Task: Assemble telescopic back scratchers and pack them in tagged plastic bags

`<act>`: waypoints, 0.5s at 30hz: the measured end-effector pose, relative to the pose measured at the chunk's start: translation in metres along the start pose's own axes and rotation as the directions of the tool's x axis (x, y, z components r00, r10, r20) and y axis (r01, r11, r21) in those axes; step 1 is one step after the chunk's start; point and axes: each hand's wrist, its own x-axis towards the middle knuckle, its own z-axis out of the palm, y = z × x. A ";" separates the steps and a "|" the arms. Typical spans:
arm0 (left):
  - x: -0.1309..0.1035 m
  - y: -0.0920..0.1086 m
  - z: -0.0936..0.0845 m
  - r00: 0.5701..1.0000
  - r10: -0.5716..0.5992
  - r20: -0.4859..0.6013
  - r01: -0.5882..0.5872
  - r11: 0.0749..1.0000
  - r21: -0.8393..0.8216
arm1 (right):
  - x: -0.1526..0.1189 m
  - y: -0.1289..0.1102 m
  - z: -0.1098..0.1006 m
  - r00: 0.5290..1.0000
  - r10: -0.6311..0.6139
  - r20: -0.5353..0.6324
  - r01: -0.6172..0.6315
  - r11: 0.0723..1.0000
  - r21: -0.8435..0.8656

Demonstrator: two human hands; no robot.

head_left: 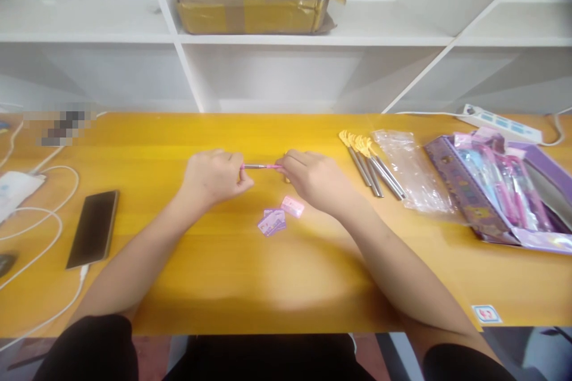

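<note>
Both of my hands are closed around a thin pink and silver pen [257, 166], held level just above the table. My left hand [214, 175] wraps its left end, with the thumb pointing right. On the other end, my right hand [310, 178] pinches a pink part, and its fingers hide the tip. The silver middle shows between the hands. Below them on the table lie a small pink packet [292, 206] and purple printed cards [271, 222] that overlap.
To the right lie several silver sticks with yellow tops [370, 164], a clear plastic bag [417, 172] and a purple box [469, 196] of pink and blue wrapped pens. A phone [93, 229] and white cables are at left. A taped carton [254, 3] sits on the shelf.
</note>
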 end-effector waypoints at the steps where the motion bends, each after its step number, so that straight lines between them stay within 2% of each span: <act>1: 0.000 0.000 0.000 1.000 0.000 0.001 0.000 1.000 -0.003 | 0.000 0.000 0.000 1.000 0.002 -0.003 -0.002 1.000 -0.001; 15: 0.000 -0.005 0.002 0.998 -0.037 0.049 0.039 0.998 -0.053 | -0.001 -0.001 -0.002 1.000 0.011 0.017 -0.010 0.999 -0.040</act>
